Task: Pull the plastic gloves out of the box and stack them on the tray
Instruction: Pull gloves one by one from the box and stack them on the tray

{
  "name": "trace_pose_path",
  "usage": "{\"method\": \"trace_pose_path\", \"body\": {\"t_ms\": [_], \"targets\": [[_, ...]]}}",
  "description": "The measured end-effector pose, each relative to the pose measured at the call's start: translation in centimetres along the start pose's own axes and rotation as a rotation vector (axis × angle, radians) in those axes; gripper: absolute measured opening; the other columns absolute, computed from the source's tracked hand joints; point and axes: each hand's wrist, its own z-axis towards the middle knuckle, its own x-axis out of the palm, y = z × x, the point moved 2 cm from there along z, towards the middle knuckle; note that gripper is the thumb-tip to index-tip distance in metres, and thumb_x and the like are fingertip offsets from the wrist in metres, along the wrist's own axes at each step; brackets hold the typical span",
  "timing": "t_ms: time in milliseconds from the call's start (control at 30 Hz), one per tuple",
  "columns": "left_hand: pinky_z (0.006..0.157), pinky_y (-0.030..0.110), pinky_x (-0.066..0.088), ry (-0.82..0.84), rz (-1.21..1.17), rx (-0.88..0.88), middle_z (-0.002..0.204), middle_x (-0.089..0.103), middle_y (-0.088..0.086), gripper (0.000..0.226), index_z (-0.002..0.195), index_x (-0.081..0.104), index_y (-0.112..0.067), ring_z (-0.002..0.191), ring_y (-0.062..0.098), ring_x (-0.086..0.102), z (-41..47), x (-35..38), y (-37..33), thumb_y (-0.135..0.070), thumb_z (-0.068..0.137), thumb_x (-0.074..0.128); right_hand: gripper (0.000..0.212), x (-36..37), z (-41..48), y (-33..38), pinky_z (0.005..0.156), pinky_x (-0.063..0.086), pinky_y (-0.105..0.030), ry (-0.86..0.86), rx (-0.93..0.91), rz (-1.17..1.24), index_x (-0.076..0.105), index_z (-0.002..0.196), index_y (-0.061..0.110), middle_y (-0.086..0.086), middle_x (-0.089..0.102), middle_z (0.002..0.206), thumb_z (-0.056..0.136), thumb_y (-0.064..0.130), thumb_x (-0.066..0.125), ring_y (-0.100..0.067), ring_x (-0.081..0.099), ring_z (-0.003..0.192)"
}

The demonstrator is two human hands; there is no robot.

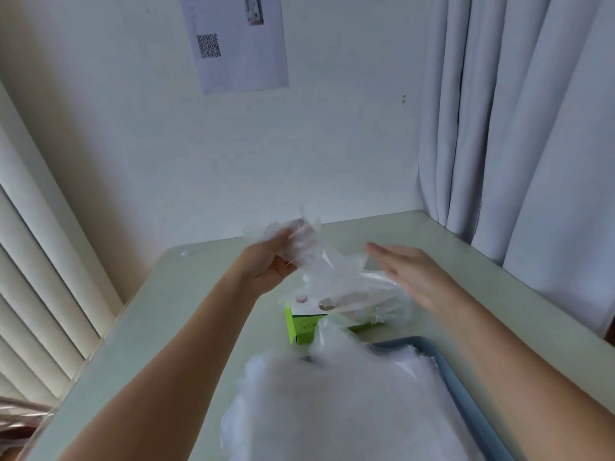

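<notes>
The left hand (pixel 271 261) grips a plastic glove (pixel 299 241) raised above the green box (pixel 301 329), the right hand (pixel 409 271) hovers flat and empty beside it, and a deep heap of gloves (pixel 332 410) already covers the blue tray (pixel 466 387), so the job looks well advanced, though how many remain boxed is hidden.

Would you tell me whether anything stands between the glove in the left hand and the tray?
Nothing visible blocks it. The left hand holds the glove in the air; the green box sits lower, between it and the tray, which bears a pile of gloves.
</notes>
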Motion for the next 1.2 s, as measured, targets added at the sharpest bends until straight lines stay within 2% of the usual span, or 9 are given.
{"method": "trace_pose_path", "body": {"t_ms": [100, 300, 433, 567, 667, 767, 900, 1100, 1200], "targets": [[0.075, 0.030, 0.057, -0.002, -0.109, -0.047, 0.089, 0.073, 0.010, 0.032, 0.108, 0.060, -0.002, 0.078, 0.018, 0.072, 0.1, 1.0, 0.8, -0.011, 0.103, 0.030, 0.082, 2.6, -0.4, -0.3, 0.087, 0.054, -0.042, 0.275, 0.336, 0.349, 0.050, 0.112, 0.005, -0.019, 0.060, 0.104, 0.048, 0.044, 0.083, -0.034, 0.059, 0.108], [0.079, 0.039, 0.053, -0.118, 0.147, -0.197, 0.084, 0.069, 0.013, 0.031, 0.101, 0.058, -0.002, 0.075, 0.025, 0.067, 0.1, 0.3, 2.7, -0.015, 0.104, 0.030, 0.007, 1.5, 0.7, -2.0, 0.055, 0.058, -0.023, 0.018, 0.231, 0.606, 0.065, 0.093, 0.004, -0.005, 0.074, 0.075, 0.087, 0.005, 0.062, -0.011, 0.070, 0.062], [0.074, 0.039, 0.056, -0.241, 0.357, -0.256, 0.087, 0.066, 0.017, 0.030, 0.099, 0.058, -0.001, 0.072, 0.027, 0.067, -0.3, -0.3, 3.5, -0.026, 0.103, 0.041, 0.007, 0.3, 0.6, -2.6, 0.053, 0.055, -0.019, -0.017, 0.183, 0.473, 0.066, 0.090, 0.003, -0.004, 0.072, 0.071, 0.083, 0.003, 0.066, -0.008, 0.068, 0.058], [0.049, 0.023, 0.056, -0.426, 0.696, -0.142, 0.061, 0.058, 0.013, 0.026, 0.079, 0.058, 0.004, 0.038, 0.014, 0.058, -0.1, -1.3, 3.5, -0.018, 0.086, 0.070, 0.019, -0.4, 0.6, -2.4, 0.049, 0.048, -0.016, -0.127, 0.112, 0.192, 0.067, 0.077, 0.003, 0.000, 0.063, 0.057, 0.068, 0.011, 0.081, -0.009, 0.056, 0.052], [0.064, 0.029, 0.057, -0.478, 0.830, -0.123, 0.046, 0.059, 0.004, 0.030, 0.066, 0.058, -0.001, 0.045, 0.015, 0.059, 0.2, -2.2, 3.0, -0.016, 0.073, 0.083, 0.025, -0.7, 0.9, -2.2, 0.052, 0.043, -0.018, -0.168, 0.035, 0.022, 0.061, 0.065, 0.006, 0.006, 0.054, 0.046, 0.070, 0.017, 0.083, -0.009, 0.044, 0.048], [0.059, 0.025, 0.056, -0.496, 0.863, -0.077, 0.047, 0.062, 0.002, 0.023, 0.067, 0.059, -0.003, 0.046, 0.012, 0.063, 0.1, -2.9, 2.7, -0.010, 0.078, 0.078, 0.016, -1.4, 1.0, -2.1, 0.052, 0.051, -0.016, -0.145, 0.025, 0.007, 0.069, 0.079, -0.003, -0.005, 0.065, 0.062, 0.073, 0.008, 0.079, -0.013, 0.056, 0.057], [0.076, 0.037, 0.057, -0.493, 1.023, -0.024, 0.060, 0.067, 0.007, 0.027, 0.065, 0.065, -0.007, 0.067, 0.026, 0.065, 0.0, -3.7, 2.7, -0.015, 0.090, 0.063, 0.026, -2.5, 1.2, -2.3, 0.059, 0.056, -0.017, -0.121, 0.055, -0.023, 0.066, 0.100, -0.011, -0.015, 0.069, 0.085, 0.079, 0.000, 0.073, -0.021, 0.065, 0.071], [0.051, 0.021, 0.054, -0.501, 0.990, -0.026, 0.056, 0.066, 0.003, 0.021, 0.070, 0.063, -0.004, 0.046, 0.011, 0.062, -0.9, -4.3, 2.2, -0.005, 0.091, 0.060, 0.022, -4.2, 1.8, -3.0, 0.068, 0.056, -0.022, -0.264, 0.060, -0.288, 0.068, 0.094, -0.006, -0.008, 0.067, 0.070, 0.079, 0.009, 0.076, -0.016, 0.063, 0.060], [0.059, 0.027, 0.055, -0.555, 1.019, 0.081, 0.057, 0.067, 0.003, 0.019, 0.066, 0.064, -0.002, 0.053, 0.016, 0.062, -1.4, -4.5, 1.1, -0.006, 0.084, 0.069, 0.016, -4.7, 1.6, -3.0, 0.061, 0.050, -0.019, -0.319, 0.039, -0.521, 0.072, 0.088, -0.002, -0.004, 0.064, 0.058, 0.082, 0.013, 0.074, -0.012, 0.063, 0.053]]}}
